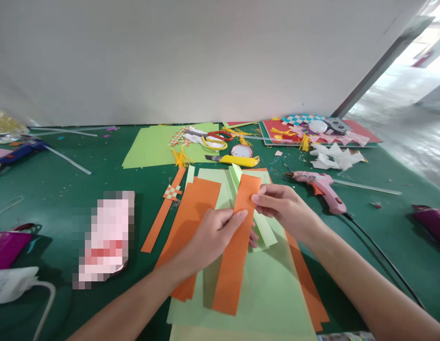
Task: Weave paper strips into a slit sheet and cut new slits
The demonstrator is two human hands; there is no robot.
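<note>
An orange paper strip is held up at a slant in the middle of the head view. My left hand is closed on its left side, thumb on the front face and fingers behind. With thumb and fingers, my right hand pinches the strip's upper right edge. Beneath lie light green paper sheets, wider orange paper and folded light green strips. Left of the pile is a narrow orange strip with a woven checkered piece and yellow tassel.
A pink glue gun with a black cord lies at right. Scissors and a yellow cutter lie behind the pile. At left are a pixelated pink object, a white plug and a blue glue gun.
</note>
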